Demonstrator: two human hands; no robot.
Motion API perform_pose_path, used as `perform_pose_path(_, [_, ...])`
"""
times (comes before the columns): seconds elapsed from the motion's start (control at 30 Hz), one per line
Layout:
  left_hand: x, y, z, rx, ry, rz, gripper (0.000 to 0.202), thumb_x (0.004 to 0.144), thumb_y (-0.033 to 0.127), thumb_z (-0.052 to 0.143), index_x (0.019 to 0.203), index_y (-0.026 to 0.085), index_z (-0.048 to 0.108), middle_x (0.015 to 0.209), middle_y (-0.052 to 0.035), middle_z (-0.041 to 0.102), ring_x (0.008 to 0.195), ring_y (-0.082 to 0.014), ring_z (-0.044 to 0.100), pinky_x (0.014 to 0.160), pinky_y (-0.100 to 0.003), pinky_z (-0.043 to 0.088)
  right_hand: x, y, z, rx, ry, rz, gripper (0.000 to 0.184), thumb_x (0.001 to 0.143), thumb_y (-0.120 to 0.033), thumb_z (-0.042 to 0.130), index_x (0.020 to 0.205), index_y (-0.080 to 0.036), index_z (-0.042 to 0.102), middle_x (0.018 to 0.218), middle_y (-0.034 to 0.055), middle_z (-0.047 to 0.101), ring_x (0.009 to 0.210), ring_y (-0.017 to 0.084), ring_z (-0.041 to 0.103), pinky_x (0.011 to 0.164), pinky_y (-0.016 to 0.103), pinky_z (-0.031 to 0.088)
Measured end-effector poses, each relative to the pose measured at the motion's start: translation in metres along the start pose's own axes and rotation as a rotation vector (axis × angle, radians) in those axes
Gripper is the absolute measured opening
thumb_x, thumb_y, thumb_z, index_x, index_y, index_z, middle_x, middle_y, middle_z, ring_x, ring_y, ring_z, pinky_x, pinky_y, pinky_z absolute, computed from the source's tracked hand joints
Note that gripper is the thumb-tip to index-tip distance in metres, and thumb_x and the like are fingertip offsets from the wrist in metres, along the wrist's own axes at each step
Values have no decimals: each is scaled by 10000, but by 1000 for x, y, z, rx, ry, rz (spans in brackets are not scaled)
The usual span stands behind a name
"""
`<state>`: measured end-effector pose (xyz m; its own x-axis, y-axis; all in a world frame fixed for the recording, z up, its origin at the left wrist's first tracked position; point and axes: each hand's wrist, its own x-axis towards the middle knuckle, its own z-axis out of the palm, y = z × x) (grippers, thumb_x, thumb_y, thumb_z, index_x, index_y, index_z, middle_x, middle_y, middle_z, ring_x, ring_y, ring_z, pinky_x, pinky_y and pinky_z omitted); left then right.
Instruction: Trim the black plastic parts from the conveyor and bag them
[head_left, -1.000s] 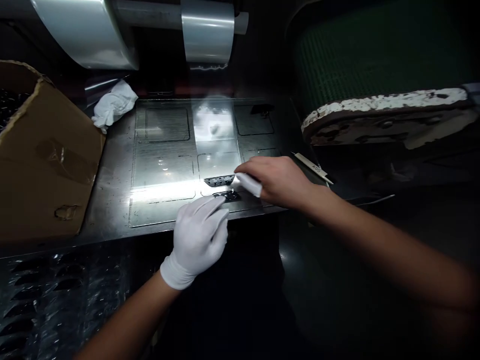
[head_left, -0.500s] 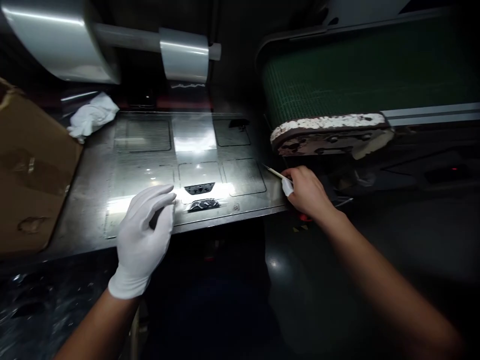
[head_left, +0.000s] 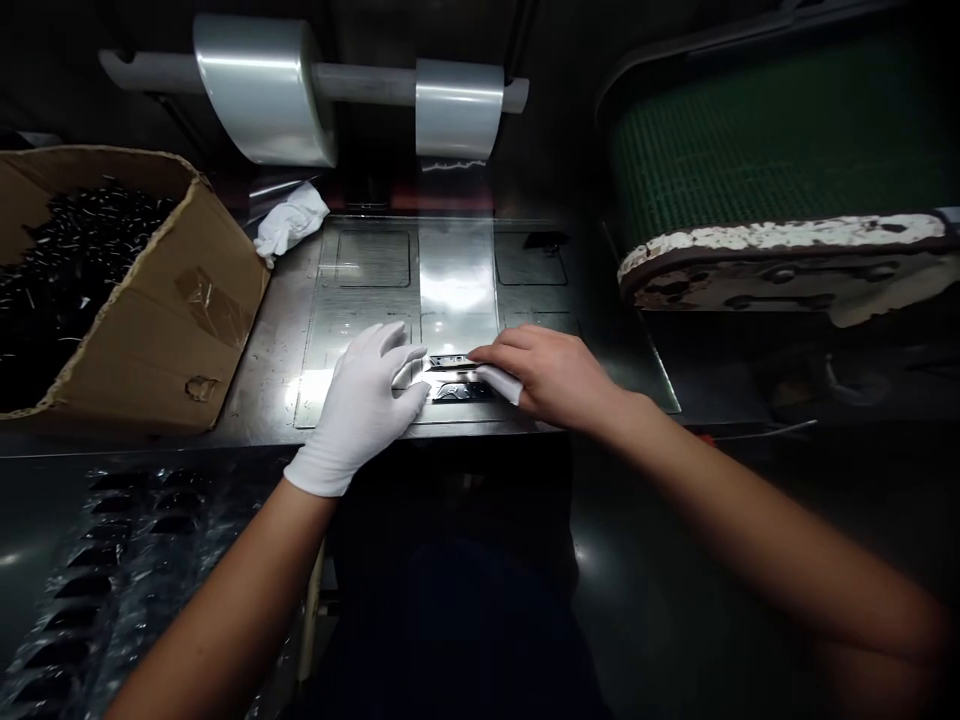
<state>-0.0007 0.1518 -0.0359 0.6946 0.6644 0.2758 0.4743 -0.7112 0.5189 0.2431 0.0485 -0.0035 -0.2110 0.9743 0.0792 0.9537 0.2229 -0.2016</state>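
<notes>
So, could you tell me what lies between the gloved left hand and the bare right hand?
The head view shows a small black piece and, nearer the person, another, between the left hand and right hand.

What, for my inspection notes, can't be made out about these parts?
Head view:
- Upper small black plastic part: partly hidden by the fingers of the bare right hand.
- Lower black plastic part: surface detail too small to read.
- Black pieces in the brown cardboard box: too small and dim to identify.
- Clear-wrapped black parts: dim, blurred, cut off by the bottom edge.
</notes>
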Motion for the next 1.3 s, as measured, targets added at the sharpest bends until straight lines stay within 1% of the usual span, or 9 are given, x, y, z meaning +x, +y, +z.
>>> perform_pose_path(0.23, [0, 5, -1, 52, -59, -17, 153, 916, 249, 706, 1063, 249, 749, 1513, -86, 594, 1454, -332, 497, 1230, -535, 429, 3, 2, -2, -31, -80, -13, 577, 812, -20, 587, 1295, -287, 756, 1190, 33, 748, 1032, 238, 676, 724, 327, 417])
perform_pose_path(0.5, [-1, 2, 2, 31, -26, 19, 138, 919, 235, 710, 1055, 232, 735, 1464, -100, 625, 1423, -327, 523, 1199, -526, 453, -99, 78, -24, -97, -28, 155, 475, 894, -88, 542, 1268, -274, 769, 1207, 49, 750, 1050, 248, 681, 807, 359, 516])
perform_pose_path(0.63, [-2, 12, 4, 38, -4, 138, 158, 946, 231, 708, 1101, 232, 742, 1168, -78, 736, 1201, -287, 638, 1106, -491, 496, -135, 102, -15, -73, 79, 277, 508, 902, -108, 512, 1320, -269, 749, 1234, 75, 726, 1091, 287, 673, 860, 429, 560])
perform_pose_path(0.77, [8, 30, 10, 192, -199, 365, 203, 1003, 212, 627, 1181, 233, 724, 1043, -59, 761, 1004, -283, 677, 929, -469, 528, -127, 101, 13, -32, 207, 303, 674, 795, -21, 510, 1423, -197, 683, 1271, 125, 690, 1160, 323, 636, 963, 473, 568])
perform_pose_path(0.87, [19, 38, 11, 350, -218, 463, 304, 1013, 152, 546, 1276, 191, 693, 902, -74, 748, 842, -291, 666, 737, -436, 508, -114, 96, 28, 1, 302, 284, 581, 856, -63, 543, 1416, -138, 677, 1283, 161, 687, 1155, 337, 622, 997, 495, 563])
perform_pose_path(0.93, [20, 40, 8, 325, -200, 488, 262, 981, 105, 552, 1164, 185, 722, 823, -58, 728, 775, -274, 656, 701, -426, 509, -110, 92, 31, 25, 355, 275, 502, 918, -133, 568, 1408, -133, 678, 1283, 173, 690, 1169, 347, 615, 1016, 514, 554])
perform_pose_path(1.07, [-4, 39, -1, -75, 35, 375, 251, 911, 20, 616, 991, 230, 727, 1185, -68, 753, 1209, -301, 678, 1038, -527, 556, -117, 54, 30, 111, 544, 318, 403, 976, -292, 637, 1363, -195, 689, 1347, 177, 662, 1261, 374, 588, 1094, 590, 495])
perform_pose_path(1.17, [-43, 40, 5, -377, 293, 247, 306, 874, 30, 689, 1042, 279, 747, 1583, -58, 545, 1504, -361, 475, 1149, -611, 505, -121, -15, 39, 555, 612, 373, 243, 1005, -339, 647, 1217, -249, 723, 1199, 127, 713, 1133, 305, 667, 1001, 509, 555])
perform_pose_path(1.3, [-100, 48, 26, -288, 438, 203, 352, 836, 59, 768, 1068, 324, 780, 1573, -34, 533, 1479, -375, 477, 1159, -627, 490, -117, -115, 73, 1692, 123, 421, 466, 1003, -522, 669, 1387, -271, 586, 1110, 87, 737, 828, 188, 712, 635, 291, 564])
